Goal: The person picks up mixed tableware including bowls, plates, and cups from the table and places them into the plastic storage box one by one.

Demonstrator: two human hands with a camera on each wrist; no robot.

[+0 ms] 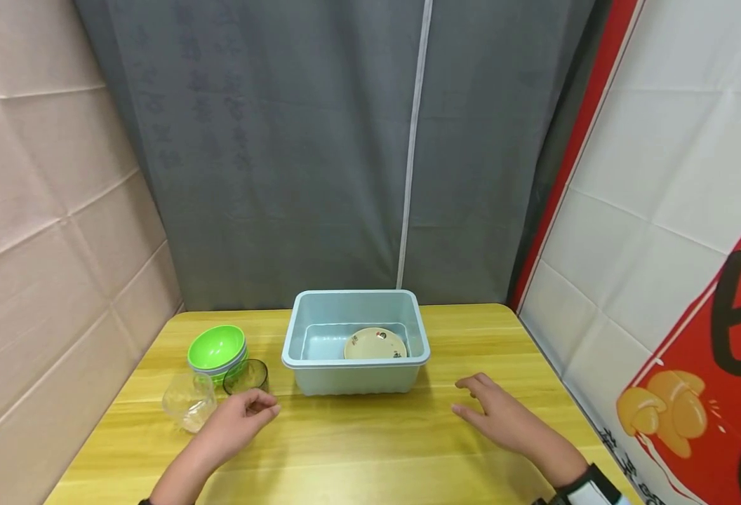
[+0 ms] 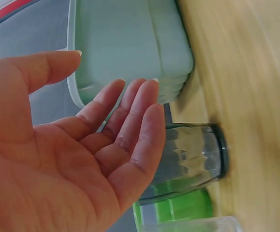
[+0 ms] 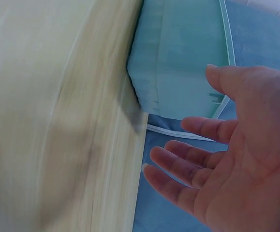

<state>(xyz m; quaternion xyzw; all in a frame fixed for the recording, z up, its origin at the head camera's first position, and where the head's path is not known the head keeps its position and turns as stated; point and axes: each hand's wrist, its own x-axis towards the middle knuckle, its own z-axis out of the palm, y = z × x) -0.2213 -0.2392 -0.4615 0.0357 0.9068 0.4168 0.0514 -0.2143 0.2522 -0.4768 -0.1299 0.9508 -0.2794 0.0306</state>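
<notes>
My left hand hovers over the table's left side with relaxed, slightly bent fingers and holds nothing. Closest to it are a dark smoky glass and a clear glass. Behind these sits a stack of bowls, a bright green bowl on top. On the right, my right hand is empty too, its thumb and fingers spread apart. Between and beyond the hands stands a light blue plastic basin. Inside it lies a cream plate with a small printed pattern; the front wall hides its near edge.
The wooden table ends at a grey curtain just behind the basin. A pale cloth wall closes off the left side. Along the right runs a white panel with red printing.
</notes>
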